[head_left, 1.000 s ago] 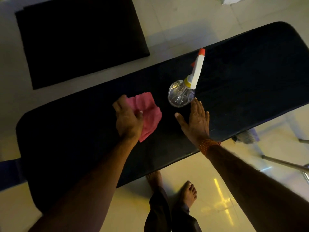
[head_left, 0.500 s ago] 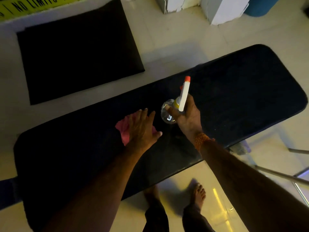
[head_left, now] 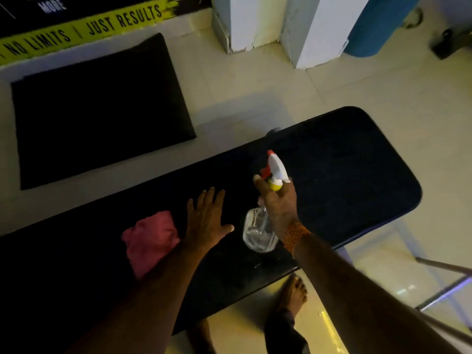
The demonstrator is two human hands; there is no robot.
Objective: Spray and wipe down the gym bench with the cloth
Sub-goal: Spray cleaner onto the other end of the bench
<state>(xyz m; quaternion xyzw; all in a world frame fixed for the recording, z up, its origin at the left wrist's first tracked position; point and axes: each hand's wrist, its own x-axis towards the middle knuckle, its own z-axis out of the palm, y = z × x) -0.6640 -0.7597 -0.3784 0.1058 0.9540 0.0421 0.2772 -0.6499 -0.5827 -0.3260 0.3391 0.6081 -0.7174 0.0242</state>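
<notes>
The black padded gym bench runs across the view from lower left to right. My right hand grips the neck of a clear spray bottle with a white head and red nozzle, lifted and tilted, nozzle aimed toward the far side of the bench. A pink cloth lies crumpled on the bench to the left. My left hand hovers over or rests on the pad just right of the cloth, fingers spread and straight, holding nothing.
A black floor mat lies on the pale tiles beyond the bench. White pillars and a blue cylinder stand at the back. Metal frame bars are at the right. My bare feet stand below the bench's near edge.
My right hand took hold of the spray bottle and lifted it off the bench. My left hand let go of the pink cloth and moved to its right, fingers spread.
</notes>
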